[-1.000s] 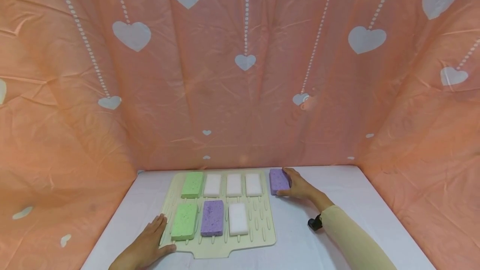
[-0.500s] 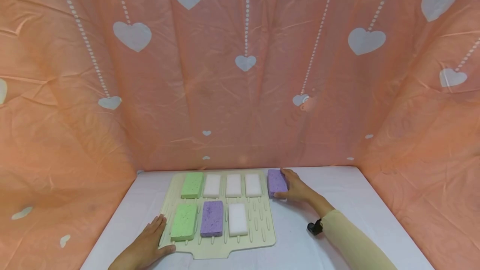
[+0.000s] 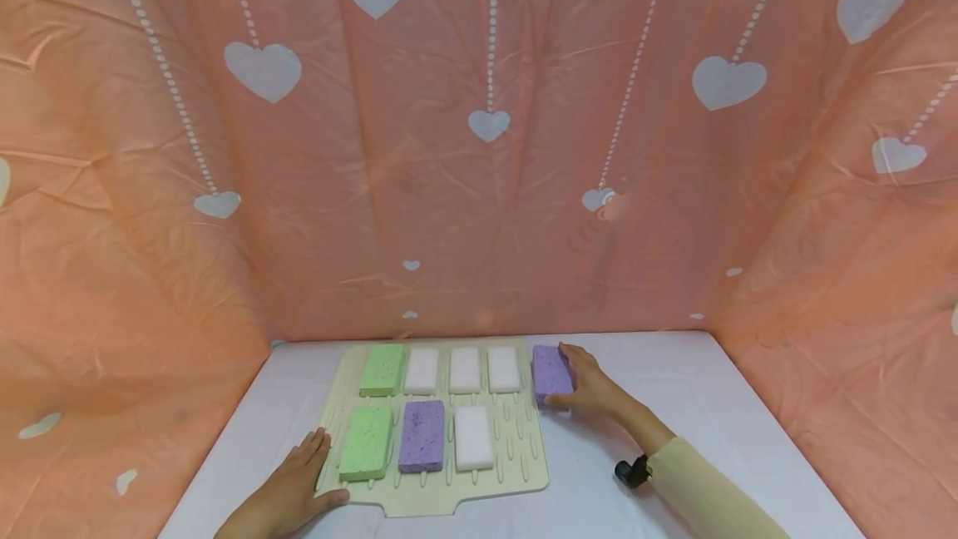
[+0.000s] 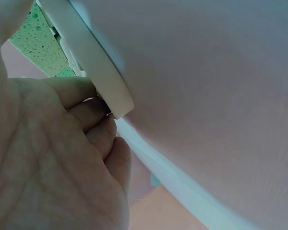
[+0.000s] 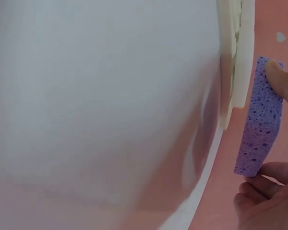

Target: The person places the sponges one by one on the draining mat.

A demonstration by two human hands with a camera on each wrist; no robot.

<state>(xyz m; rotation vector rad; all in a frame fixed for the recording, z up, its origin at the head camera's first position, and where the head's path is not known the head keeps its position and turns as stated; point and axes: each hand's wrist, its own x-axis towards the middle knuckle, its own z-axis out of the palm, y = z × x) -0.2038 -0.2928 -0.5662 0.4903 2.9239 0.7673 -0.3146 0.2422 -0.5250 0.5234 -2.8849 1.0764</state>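
In the head view my right hand (image 3: 595,389) grips a purple sponge (image 3: 550,373) by its two ends, thumb at the near end, fingers at the far end. The right wrist view shows this sponge (image 5: 259,120) raised above the table, beside the edge of a cream ridged board (image 3: 516,481). My left hand (image 3: 292,485) rests at the board's near left corner, fingers along its side and thumb at its front edge. Two green sponges (image 3: 366,443) lie at the board's left. A second purple sponge (image 3: 422,435) lies in the front row.
Three white sponges (image 3: 465,369) fill out the back row, and another white sponge (image 3: 474,437) lies in front. A white cloth (image 3: 644,364) covers the table. Orange curtains (image 3: 486,231) with hearts enclose its back and sides. A black device (image 3: 632,471) sits at my right wrist.
My right hand has carried the purple sponge slightly left and toward me, up to the board's right edge. The left hand and the other sponges keep their places.
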